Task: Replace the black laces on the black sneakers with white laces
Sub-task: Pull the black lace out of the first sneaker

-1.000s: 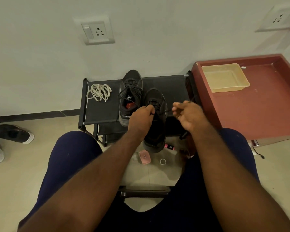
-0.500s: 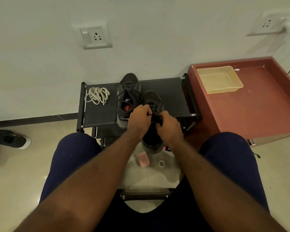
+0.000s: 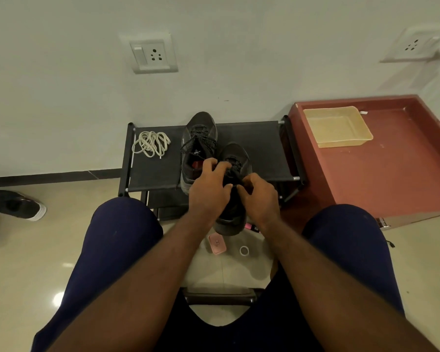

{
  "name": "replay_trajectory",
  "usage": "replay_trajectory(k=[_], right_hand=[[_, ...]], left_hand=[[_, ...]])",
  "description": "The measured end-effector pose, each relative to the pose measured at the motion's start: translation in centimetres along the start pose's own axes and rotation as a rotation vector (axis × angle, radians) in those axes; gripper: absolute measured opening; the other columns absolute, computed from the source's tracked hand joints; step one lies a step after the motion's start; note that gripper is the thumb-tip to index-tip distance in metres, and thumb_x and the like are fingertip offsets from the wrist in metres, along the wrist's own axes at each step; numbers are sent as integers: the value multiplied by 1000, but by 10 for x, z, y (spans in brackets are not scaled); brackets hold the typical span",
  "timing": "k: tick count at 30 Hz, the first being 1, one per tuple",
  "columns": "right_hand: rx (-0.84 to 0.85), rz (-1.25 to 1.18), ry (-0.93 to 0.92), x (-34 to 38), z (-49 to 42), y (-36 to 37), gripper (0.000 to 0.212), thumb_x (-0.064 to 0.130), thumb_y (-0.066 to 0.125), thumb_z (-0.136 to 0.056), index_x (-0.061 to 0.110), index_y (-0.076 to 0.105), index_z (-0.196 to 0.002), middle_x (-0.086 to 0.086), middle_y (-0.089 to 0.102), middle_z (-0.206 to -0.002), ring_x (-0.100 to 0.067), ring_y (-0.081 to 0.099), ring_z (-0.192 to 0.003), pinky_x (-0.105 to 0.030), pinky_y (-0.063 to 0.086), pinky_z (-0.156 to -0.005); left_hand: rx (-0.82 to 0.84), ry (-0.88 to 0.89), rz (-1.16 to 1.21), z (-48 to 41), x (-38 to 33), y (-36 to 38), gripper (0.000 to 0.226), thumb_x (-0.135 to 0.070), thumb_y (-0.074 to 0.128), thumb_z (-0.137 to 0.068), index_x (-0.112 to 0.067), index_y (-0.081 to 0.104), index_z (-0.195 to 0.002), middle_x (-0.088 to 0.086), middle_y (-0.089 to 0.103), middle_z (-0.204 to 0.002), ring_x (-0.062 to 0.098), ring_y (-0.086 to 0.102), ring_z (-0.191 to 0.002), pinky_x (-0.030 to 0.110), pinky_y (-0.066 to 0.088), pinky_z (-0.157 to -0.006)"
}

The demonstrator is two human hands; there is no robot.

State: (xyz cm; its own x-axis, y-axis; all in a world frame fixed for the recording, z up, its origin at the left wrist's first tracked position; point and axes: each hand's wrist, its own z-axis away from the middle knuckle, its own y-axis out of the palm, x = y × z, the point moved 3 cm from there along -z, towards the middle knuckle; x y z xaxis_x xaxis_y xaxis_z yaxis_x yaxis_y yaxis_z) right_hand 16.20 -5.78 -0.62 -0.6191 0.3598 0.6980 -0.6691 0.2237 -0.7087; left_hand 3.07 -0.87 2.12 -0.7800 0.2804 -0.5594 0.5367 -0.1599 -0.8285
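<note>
I hold a black sneaker (image 3: 235, 158) between my knees, toe pointing away, its heel hanging off the front of a black rack (image 3: 259, 148). My left hand (image 3: 208, 189) grips its tongue side. My right hand (image 3: 259, 196) pinches the black lace (image 3: 233, 171) at the upper eyelets. The second black sneaker (image 3: 198, 138), still laced in black, stands on the rack just behind and left. A bundle of white laces (image 3: 151, 144) lies on the rack's left end.
A red-brown low table (image 3: 391, 174) with a beige tray (image 3: 338, 127) stands at the right. A pink case (image 3: 217, 243), a white ring (image 3: 244, 250) and a pink marker lie on the floor beneath my hands. Other shoes (image 3: 15, 204) sit at far left.
My right hand, which had drawn the black lace out to the right a second ago, came back to the sneaker's eyelets beside my left hand and stays there.
</note>
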Motion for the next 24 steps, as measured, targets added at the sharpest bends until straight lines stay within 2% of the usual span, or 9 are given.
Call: replay_trajectory(k=[2, 5, 11, 15, 18, 20, 22, 24], right_hand=[[-7, -4, -5, 0, 1, 1, 12, 29, 66, -92, 18, 61, -95, -1, 69, -91, -22, 65, -85, -45, 56, -78], [16, 0, -3, -2, 4, 4, 13, 33, 65, -90, 22, 57, -92, 1, 67, -88, -22, 65, -83, -47, 57, -76], [31, -5, -3, -4, 5, 2, 10, 29, 65, -91, 23, 57, -92, 3, 67, -89, -19, 65, -84, -46, 57, -76], [73, 76, -28, -3, 4, 3, 11, 32, 62, -91, 26, 53, -91, 1, 66, -86, -24, 64, -80, -48, 57, -71], [60, 79, -8, -5, 2, 3, 13, 35, 61, -88, 29, 49, -88, 3, 65, -84, -24, 64, -78, -48, 57, -69], [31, 62, -7, -5, 2, 2, 12, 34, 61, -89, 27, 51, -88, 3, 65, -83, -23, 64, -78, -47, 57, -70], [-1, 53, 6, -5, 0, 0, 11, 34, 61, -90, 27, 53, -89, 3, 66, -84, -22, 64, -79, -47, 56, -71], [-20, 55, 35, -6, -4, -1, 10, 34, 61, -92, 27, 54, -91, 4, 66, -86, -21, 64, -82, -47, 57, -73]], left_hand=[[40, -9, -87, 0, 5, 6, 30, -33, 63, -93, -21, 61, -120, 2, 34, -147, 24, 60, -109, 35, 50, -82], [32, 7, -92, -3, 8, 13, 22, -33, 59, -96, -16, 65, -108, 4, 38, -145, 24, 60, -105, 32, 45, -73], [46, 68, -188, -4, 10, 19, 30, -28, 58, -96, -23, 59, -126, 6, 34, -150, 26, 59, -111, 39, 51, -80], [-28, 140, -157, -4, 13, 18, 22, -24, 57, -97, -16, 69, -113, 7, 50, -138, 27, 64, -98, 40, 52, -72], [-122, 194, -28, -3, 16, 17, 14, -17, 66, -91, -10, 75, -98, 10, 59, -128, 29, 67, -89, 39, 55, -68], [-187, 165, 107, -3, 19, 15, 11, -13, 68, -89, -8, 75, -95, 8, 61, -120, 22, 65, -92, 32, 54, -75], [-226, 60, 287, -5, 18, 8, 9, -8, 68, -88, -4, 74, -93, 5, 61, -107, 14, 61, -91, 19, 49, -81], [-211, -120, 501, -5, 15, 2, 6, -5, 64, -91, -4, 69, -89, 8, 62, -91, 9, 59, -73, 12, 46, -68]])
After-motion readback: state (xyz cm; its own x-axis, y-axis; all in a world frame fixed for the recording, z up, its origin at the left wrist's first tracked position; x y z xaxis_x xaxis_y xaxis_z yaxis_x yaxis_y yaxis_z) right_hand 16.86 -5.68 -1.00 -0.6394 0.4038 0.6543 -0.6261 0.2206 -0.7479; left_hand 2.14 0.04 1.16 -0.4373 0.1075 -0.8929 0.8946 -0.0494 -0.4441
